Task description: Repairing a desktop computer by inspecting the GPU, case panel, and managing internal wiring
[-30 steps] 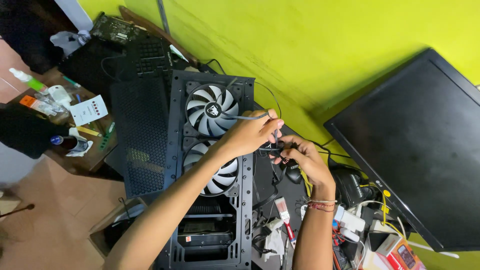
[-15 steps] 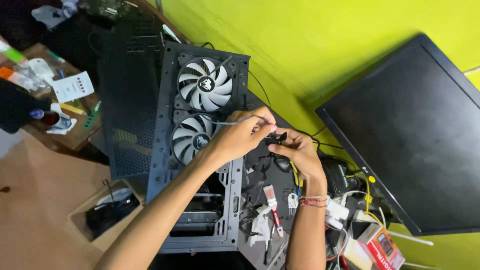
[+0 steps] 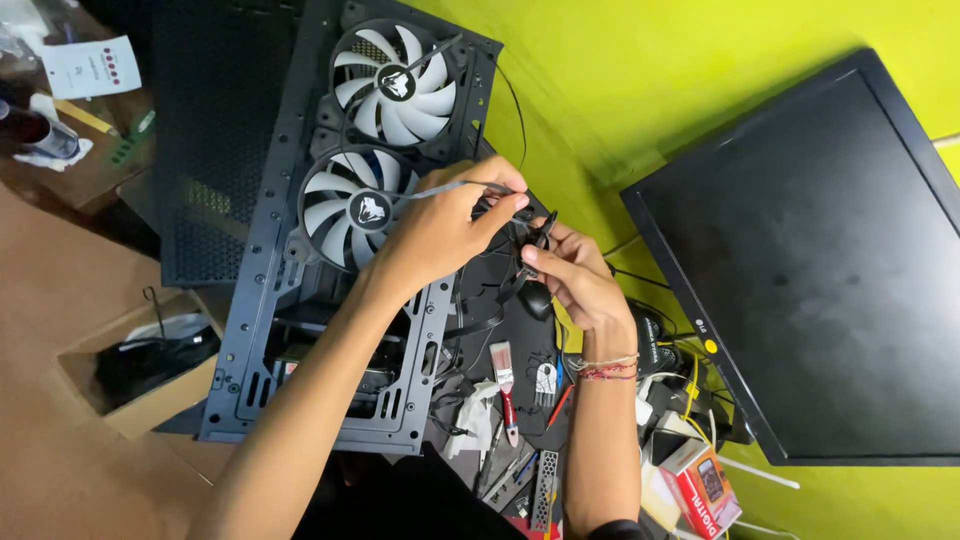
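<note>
A black computer case lies open on the desk with two white-bladed fans, one above the other. My left hand is closed over the case's right edge and pinches a thin grey strip, like a cable tie, that sticks out toward the lower fan. My right hand sits just right of it and pinches a black cable between thumb and fingers. The two hands nearly touch. Thread bracelets circle my right wrist.
A large black monitor leans at the right against the yellow-green wall. Below the hands lie a small red-handled brush, loose cables, metal slot covers and a red box. A cardboard box sits at the left, a cluttered table at top left.
The view has shifted, so the case and the hands sit further left and higher in the frame. My hands stay together at the case's right edge, still pinching the strip and the cable.
</note>
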